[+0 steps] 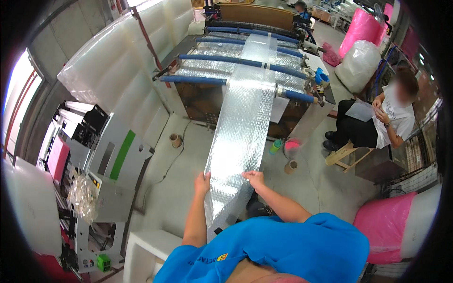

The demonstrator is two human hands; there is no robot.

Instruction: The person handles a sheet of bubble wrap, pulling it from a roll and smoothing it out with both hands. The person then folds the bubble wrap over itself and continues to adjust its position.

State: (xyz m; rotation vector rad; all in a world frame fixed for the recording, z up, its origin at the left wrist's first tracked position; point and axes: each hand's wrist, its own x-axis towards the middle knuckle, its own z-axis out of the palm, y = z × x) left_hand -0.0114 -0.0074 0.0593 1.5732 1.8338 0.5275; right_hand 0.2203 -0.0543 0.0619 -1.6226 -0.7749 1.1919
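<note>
A long strip of clear bubble wrap (241,122) runs down from the blue rollers (240,61) of a machine toward my body. My left hand (202,183) grips its left edge, fingers closed on the film. Across from it, my right hand (255,179) pinches the right side of the strip. Between the two hands the wrap lies fairly flat and shines with reflected light. Below them it narrows, folds and hangs down in front of my blue shirt.
A person (396,113) sits on a wooden stool (344,154) at the right, holding a clear sheet. A grey machine (106,160) stands at the left. Cardboard cores (290,166) and a green bottle (275,146) are on the floor. Pink rolls (384,221) stand at the lower right.
</note>
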